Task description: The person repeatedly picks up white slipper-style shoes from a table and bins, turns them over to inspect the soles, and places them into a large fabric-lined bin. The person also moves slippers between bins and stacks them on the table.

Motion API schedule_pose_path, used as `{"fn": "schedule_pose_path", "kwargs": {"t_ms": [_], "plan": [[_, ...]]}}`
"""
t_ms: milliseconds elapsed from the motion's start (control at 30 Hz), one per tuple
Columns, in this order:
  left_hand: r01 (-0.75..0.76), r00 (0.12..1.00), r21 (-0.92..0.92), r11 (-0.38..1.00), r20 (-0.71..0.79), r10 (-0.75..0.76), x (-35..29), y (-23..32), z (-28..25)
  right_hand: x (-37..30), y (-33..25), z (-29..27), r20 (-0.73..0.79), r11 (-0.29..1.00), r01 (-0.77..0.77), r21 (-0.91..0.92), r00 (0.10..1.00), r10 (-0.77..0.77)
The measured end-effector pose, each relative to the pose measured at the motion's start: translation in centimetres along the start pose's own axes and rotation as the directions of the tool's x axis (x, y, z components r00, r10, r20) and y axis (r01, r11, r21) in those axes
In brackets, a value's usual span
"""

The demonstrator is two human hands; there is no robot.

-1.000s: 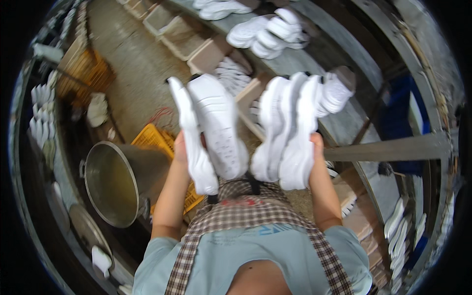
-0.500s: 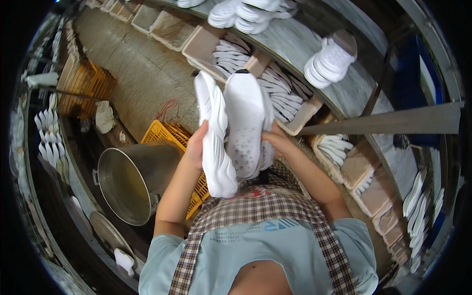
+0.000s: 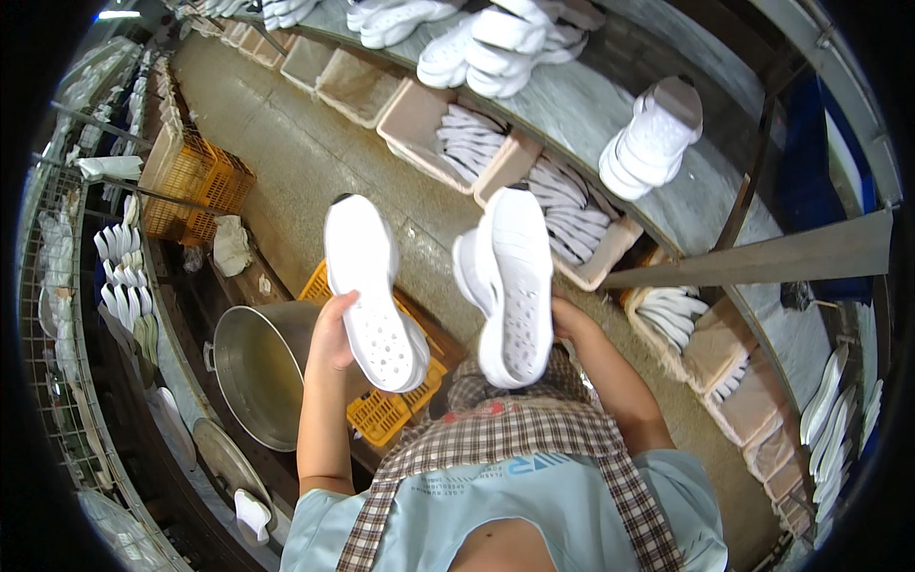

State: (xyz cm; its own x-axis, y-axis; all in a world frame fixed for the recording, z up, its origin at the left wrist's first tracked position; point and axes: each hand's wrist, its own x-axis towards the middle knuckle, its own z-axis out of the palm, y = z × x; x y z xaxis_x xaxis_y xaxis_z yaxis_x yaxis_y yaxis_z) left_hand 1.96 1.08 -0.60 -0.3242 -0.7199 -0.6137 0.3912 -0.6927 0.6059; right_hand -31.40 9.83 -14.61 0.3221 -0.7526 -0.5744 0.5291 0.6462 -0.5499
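In my left hand (image 3: 334,334) is a white shoe sole (image 3: 370,276), its dimpled inner face turned up toward me and a dark patch at its far tip. My fingers close on its left edge, near the holed part. My right hand (image 3: 568,319) grips another white shoe sole (image 3: 519,276) by its right edge. At least one more white sole (image 3: 471,272) shows behind that one, pressed against it and partly hidden. A gap separates what the two hands hold, and all of it is raised in front of my checked apron.
A large metal pot (image 3: 257,377) with yellowish liquid stands at left, beside a yellow crate (image 3: 381,415). Another yellow crate (image 3: 195,191) lies farther back. On the right, a grey bench (image 3: 686,205) bears white sole stacks (image 3: 651,143); bins (image 3: 415,133) of soles line its foot. A metal bar (image 3: 762,248) juts in.
The soles, close together before, have moved apart, left hand leftward and right hand rightward. The left one has turned from its side to show its inner face.
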Motion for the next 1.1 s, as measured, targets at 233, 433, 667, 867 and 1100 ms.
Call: {"fn": "schedule_pose_path", "kwargs": {"t_ms": [233, 433, 667, 867, 1100], "plan": [[-0.188, 0.953, 0.204, 0.961, 0.275, 0.128, 3.1, 1.4, 8.5, -6.0, -0.7, -7.0, -0.093, 0.99, 0.129, 0.054, 0.988, -0.123], [-0.073, 0.947, 0.405, 0.911, 0.314, -0.063, 11.8, 2.1, 20.3, -10.2, 1.4, -11.0, -0.118, 0.98, 0.153, 0.126, 0.983, -0.138], [-0.1, 0.861, 0.414, 0.905, 0.492, -0.13, 22.7, 2.7, 30.1, -12.5, 2.1, -12.2, -0.083, 0.915, 0.176, 0.362, 0.984, -0.157], [-0.752, 0.629, 0.652, 0.098, 0.664, 0.403, 19.4, 0.8, 26.1, -11.9, -0.1, -11.7, -0.097, 0.933, 0.168, 0.317, 0.985, -0.144], [-0.337, 0.922, 0.65, 0.681, 0.373, 0.101, 5.8, -9.4, 15.4, -9.6, -3.4, -6.8, -0.159, 0.969, 0.181, 0.171, 0.975, -0.154]]}}
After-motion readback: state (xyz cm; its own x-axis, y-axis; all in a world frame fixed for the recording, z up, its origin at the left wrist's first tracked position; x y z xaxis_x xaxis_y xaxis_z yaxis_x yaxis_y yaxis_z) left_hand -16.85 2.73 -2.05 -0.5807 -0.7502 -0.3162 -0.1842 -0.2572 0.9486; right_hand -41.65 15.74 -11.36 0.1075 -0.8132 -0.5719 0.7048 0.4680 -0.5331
